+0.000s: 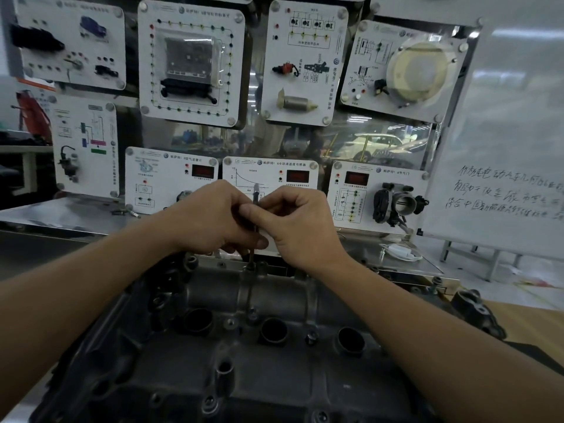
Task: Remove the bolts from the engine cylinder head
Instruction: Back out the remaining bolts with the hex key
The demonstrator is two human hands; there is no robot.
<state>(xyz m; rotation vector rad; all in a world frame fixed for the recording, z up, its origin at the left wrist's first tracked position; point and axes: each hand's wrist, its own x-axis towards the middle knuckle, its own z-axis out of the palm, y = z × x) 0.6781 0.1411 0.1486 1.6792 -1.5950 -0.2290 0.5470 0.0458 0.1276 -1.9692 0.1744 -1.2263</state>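
Note:
A grey metal cylinder head (244, 361) fills the lower part of the view, with three dark round wells across its middle. A thin long tool (255, 196) stands upright over the head's far edge, its lower end at a bolt hole (251, 265). My left hand (210, 218) and my right hand (293, 224) are both closed around the tool's shaft, thumbs touching in front. A bolt (310, 338) sits between the middle and right wells. Another bolt (252, 314) sits just behind the middle well.
Behind the head stands a metal bench (61, 215) backed by white training panels (192, 62) with sensors and a throttle body (399, 206). A whiteboard (503, 148) leans at right. A white cable (399, 251) lies on the bench; a dark casting (476, 312) sits at right.

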